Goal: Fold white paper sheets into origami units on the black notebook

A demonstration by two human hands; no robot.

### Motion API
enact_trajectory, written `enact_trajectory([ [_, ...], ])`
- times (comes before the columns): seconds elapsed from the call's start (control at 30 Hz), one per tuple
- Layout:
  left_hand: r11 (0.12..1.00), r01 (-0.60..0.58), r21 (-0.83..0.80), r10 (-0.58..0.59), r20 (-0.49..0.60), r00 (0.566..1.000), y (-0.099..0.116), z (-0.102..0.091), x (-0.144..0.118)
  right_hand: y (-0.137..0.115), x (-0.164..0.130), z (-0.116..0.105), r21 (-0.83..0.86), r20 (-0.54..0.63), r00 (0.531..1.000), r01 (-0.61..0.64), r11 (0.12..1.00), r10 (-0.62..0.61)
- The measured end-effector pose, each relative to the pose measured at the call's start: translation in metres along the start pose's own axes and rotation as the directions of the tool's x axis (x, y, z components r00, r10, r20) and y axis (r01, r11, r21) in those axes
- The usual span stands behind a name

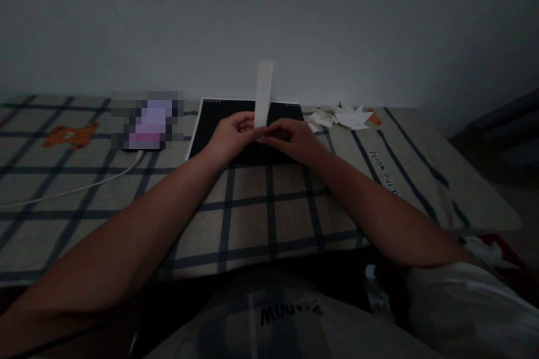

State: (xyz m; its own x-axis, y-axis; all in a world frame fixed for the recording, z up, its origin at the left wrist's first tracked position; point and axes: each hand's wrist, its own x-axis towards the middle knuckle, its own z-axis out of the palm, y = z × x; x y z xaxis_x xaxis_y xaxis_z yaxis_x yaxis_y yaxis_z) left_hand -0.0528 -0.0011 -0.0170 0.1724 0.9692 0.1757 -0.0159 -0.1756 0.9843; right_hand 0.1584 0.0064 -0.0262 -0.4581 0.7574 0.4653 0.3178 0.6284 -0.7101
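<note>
A narrow white paper strip (264,92) stands upright, blurred by motion, with its lower end pinched between both hands. My left hand (229,136) grips it from the left and my right hand (292,137) from the right, fingertips meeting at its base. Both hands hover over a black mat (210,123) with a white border that lies on the checked fabric surface (261,207) near the wall.
A heap of folded white paper pieces (341,116) lies to the right of the mat. A blurred-out device (147,120) with a white cable (84,185) sits to the left, by an orange bear print (71,136). The surface's right edge drops off past the dark stripes.
</note>
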Motion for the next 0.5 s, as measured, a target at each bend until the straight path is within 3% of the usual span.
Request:
enact_trajectory([
  [0.1, 0.999, -0.034, 0.005, 0.034, 0.012, 0.999, -0.001, -0.001, 0.001, 0.004, 0.001, -0.001, 0.065, -0.037, 0.999, -0.021, 0.998, 0.024],
  [0.17, 0.999, -0.029, 0.026, 0.029, 0.009, 1.0, -0.001, -0.001, 0.001, 0.006, 0.003, -0.002, 0.107, -0.099, 0.989, -0.101, 0.989, 0.112],
  [0.3, 0.995, 0.028, 0.099, -0.026, -0.02, 0.999, 0.002, 0.001, -0.001, 0.004, 0.008, -0.007, 0.245, -0.202, 0.911, -0.31, 0.919, 0.361],
  [0.37, 0.992, 0.053, 0.119, -0.05, -0.025, 0.998, 0.005, 0.002, -0.002, 0.001, 0.01, -0.008, 0.336, -0.205, 0.882, -0.345, 0.877, 0.425],
  [0.5, 0.985, 0.08, 0.15, -0.073, -0.053, 0.996, 0.008, 0.001, -0.002, -0.001, 0.011, -0.009, 0.427, -0.159, 0.88, -0.347, 0.835, 0.447],
])
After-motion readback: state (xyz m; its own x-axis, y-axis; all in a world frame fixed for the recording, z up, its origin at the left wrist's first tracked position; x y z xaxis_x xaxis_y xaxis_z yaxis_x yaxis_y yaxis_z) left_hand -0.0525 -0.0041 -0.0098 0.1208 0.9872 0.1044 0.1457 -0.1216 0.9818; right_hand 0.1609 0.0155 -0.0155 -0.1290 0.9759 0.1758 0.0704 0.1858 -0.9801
